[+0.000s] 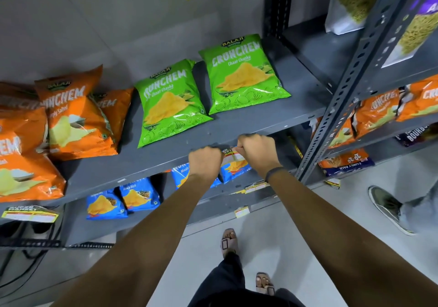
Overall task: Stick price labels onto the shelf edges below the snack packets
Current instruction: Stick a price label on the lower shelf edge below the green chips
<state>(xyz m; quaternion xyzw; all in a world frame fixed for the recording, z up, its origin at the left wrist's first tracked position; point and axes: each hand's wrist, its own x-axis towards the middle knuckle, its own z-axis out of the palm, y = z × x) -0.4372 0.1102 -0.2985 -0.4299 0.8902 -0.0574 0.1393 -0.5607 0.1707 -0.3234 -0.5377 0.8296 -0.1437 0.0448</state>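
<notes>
Both hands were at the front edge of the grey shelf [237, 121], just below the two green snack packets [241, 74]. The left hand [205, 162] was closed into a fist against the edge, and the right hand [257, 151] was also closed, its fingers [239, 146] pinching the price label [231, 156], which lay against the shelf edge between the two hands. Only a small white and yellow part of the label was visible. Orange packets [71, 114] lay at the left on the same shelf, and blue packets [123, 198] stood on the shelf below.
</notes>
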